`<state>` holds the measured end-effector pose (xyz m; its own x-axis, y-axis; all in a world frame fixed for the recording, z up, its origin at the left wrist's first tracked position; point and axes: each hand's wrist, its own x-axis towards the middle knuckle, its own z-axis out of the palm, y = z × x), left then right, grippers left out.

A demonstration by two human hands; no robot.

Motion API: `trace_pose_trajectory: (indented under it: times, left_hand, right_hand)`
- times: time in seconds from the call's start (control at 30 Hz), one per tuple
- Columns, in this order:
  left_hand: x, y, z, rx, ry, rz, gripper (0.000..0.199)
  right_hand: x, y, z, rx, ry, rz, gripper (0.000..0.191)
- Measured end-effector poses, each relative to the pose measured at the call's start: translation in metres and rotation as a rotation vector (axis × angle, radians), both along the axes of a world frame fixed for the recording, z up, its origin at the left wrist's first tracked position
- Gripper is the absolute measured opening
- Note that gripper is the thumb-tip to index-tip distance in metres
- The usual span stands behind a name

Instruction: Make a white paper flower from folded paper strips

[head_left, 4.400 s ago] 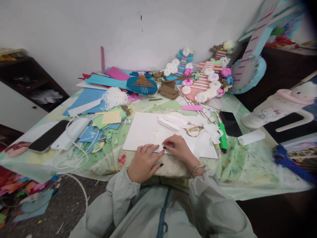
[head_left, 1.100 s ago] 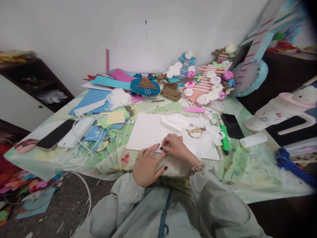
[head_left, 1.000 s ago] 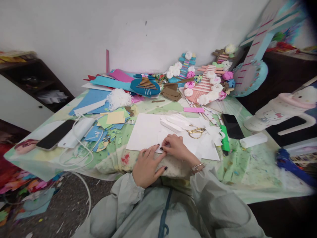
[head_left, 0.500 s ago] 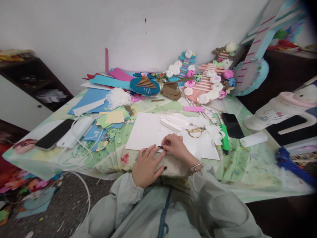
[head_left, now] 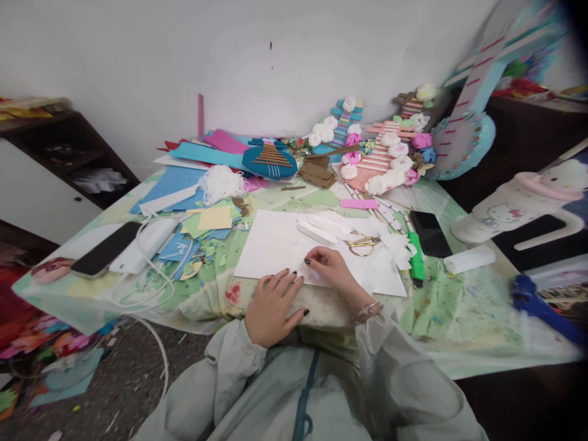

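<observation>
My left hand (head_left: 273,311) lies flat with its fingers apart, the fingertips on the near edge of a white sheet (head_left: 264,245). Just to its right, over the same sheet, my right hand (head_left: 334,271) has thumb and fingers drawn together in a pinch. Whatever may be between those fingertips is too small or too pale against the white to make out. Beyond the right hand are folded white paper strips (head_left: 316,231) and gold-handled scissors (head_left: 364,244). White paper pieces (head_left: 392,248) lie to the right of the scissors.
A green cutter (head_left: 416,254), a phone (head_left: 430,233) and a cup with a handle (head_left: 509,208) stand to the right. Left are paper scraps (head_left: 215,218), white yarn (head_left: 223,185), a cable and another phone (head_left: 105,250). Decorated paper instruments (head_left: 270,160) line the wall.
My right hand has moved a little right, away from the left fingertips, and its fingers have lifted. The left hand stays almost where it was.
</observation>
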<state>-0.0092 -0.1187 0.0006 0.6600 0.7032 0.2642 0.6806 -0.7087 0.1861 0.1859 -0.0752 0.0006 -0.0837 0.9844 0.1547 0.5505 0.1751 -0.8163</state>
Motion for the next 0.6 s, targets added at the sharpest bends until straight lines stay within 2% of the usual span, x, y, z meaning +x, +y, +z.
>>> trace_pose_trajectory:
  times: [0.13,0.2,0.3,0.37,0.5,0.6]
  left_hand:
    - [0.003,-0.003,-0.001,0.025,-0.022,0.022,0.048]
    - [0.006,-0.005,-0.003,0.037,-0.031,0.056,0.045]
    - [0.01,-0.008,-0.005,0.041,-0.026,0.098,0.042]
    - [0.013,-0.009,-0.005,0.042,-0.019,0.124,0.041]
    - [0.02,-0.008,-0.005,0.095,-0.044,0.218,0.043]
    - [0.026,-0.007,-0.005,0.157,-0.09,0.204,0.037]
  right_hand:
    - [0.012,-0.012,-0.002,0.073,0.091,-0.071,0.014]
    - [0.013,-0.019,-0.001,0.147,0.079,-0.042,0.013]
    - [0.01,-0.027,0.001,0.223,-0.091,0.123,0.015]
    - [0.006,-0.029,0.002,0.225,-0.222,0.185,0.017]
    - [0.0,-0.029,0.003,0.207,-0.319,0.183,0.018]
    - [-0.001,-0.029,0.006,0.183,-0.307,0.172,0.014]
